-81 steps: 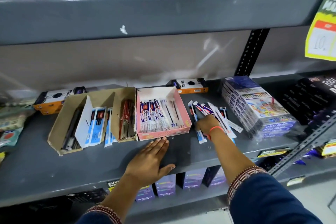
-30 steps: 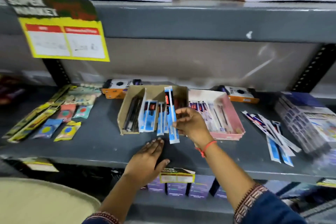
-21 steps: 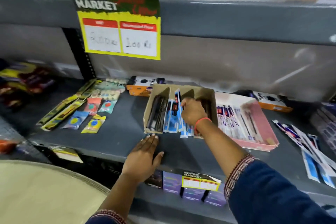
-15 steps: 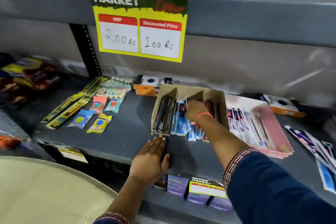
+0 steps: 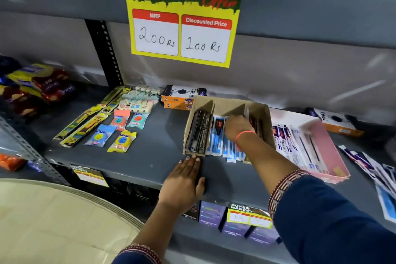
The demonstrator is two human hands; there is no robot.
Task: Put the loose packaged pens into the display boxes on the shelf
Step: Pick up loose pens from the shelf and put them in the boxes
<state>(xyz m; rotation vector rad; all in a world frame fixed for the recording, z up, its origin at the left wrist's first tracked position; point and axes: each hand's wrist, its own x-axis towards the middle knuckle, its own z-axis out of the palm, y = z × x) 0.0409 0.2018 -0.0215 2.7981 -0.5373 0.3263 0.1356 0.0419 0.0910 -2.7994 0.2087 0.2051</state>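
Head view of a grey metal shelf (image 5: 150,156) bearing stationery. A brown cardboard display box (image 5: 225,105), divided into three long compartments, stood open-topped near the shelf's front edge; its left compartment held dark pens, its middle one flat blue-and-white packaged pens (image 5: 216,143) whose lower ends stuck out past the box front, and its right one dark red packets, mostly hidden by the arm. The right hand (image 5: 235,128), with an orange band at the wrist, reached into the middle compartment with fingers curled down among the blue packets; whether it gripped one could not be told. The left hand (image 5: 184,182) lay flat and spread, palm down, on the shelf, its fingertips touching the front left corner of the cardboard box and holding nothing. Just right of that box sat a pink-walled open display box (image 5: 321,135) with blue, white and red pen packets lying side by side on its floor. Further right, a loose fan of blue-and-white packaged pens (image 5: 372,169) lay directly on the shelf, partly cut off by the picture's edge. A green-and-yellow price card (image 5: 182,17) hung from the shelf above, and small coloured packets (image 5: 120,133) lay to the left.
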